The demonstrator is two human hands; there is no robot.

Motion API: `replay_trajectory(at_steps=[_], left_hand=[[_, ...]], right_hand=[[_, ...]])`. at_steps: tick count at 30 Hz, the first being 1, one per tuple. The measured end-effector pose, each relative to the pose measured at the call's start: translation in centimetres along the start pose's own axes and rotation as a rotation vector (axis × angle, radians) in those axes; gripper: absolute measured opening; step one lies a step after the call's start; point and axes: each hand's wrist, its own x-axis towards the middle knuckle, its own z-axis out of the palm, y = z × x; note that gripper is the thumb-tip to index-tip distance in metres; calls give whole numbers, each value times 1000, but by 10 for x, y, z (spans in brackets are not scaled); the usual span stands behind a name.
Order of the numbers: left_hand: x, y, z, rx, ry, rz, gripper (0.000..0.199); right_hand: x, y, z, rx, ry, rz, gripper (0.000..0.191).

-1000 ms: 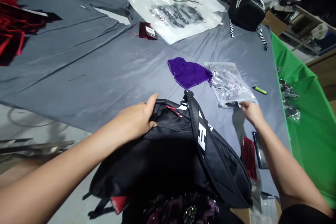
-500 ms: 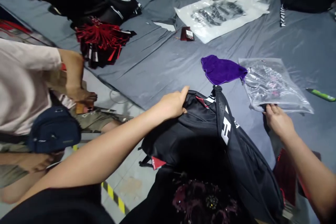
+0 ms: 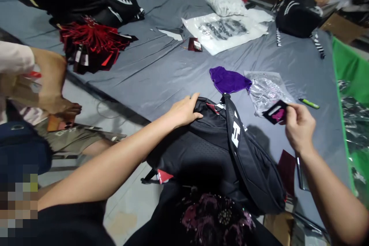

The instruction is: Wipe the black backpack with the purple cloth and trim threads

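Observation:
A black backpack [image 3: 201, 142] with white lettering on its strap leans against my body at the near edge of the table. My left hand [image 3: 184, 110] grips its top edge, thumb and fingers closed on the fabric. Between the fingertips of my right hand [image 3: 300, 125] is a small black card [image 3: 276, 112] bearing a pink shape and a white strip. Behind that card lies a clear plastic bag [image 3: 266, 88], partly covered by it. A purple cloth pouch [image 3: 229, 80] touches the bag's left side.
Red-corded tags [image 3: 92, 46] lie in a pile by black bags [image 3: 86, 0] at the left. A white plastic sheet [image 3: 213, 42], a green marker [image 3: 309, 103] and a dark red card [image 3: 286, 171] rest on the grey cloth [image 3: 150, 73]. A person's arm [image 3: 50, 73] is left; another person handles a black bag [image 3: 300, 17].
My right hand has lifted the small black card up from the edge of the plastic bag. The left hand keeps its hold on the backpack. The view has shifted to the right.

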Motion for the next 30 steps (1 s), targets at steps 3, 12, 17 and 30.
replay_trajectory(at_steps=[3, 12, 17, 30], left_hand=[[-26, 12, 4, -171, 393, 161, 64], [-84, 40, 26, -906, 406, 199, 21], [-94, 18, 41, -856, 505, 279, 21], [-91, -45, 72, -354, 433, -203, 79]], right_hand=[[-10, -69, 12, 271, -108, -70, 24], [-43, -158, 52, 524, -431, -253, 17], [-48, -161, 50, 397, -567, -375, 14], [-21, -197, 92, -579, -912, -583, 23]])
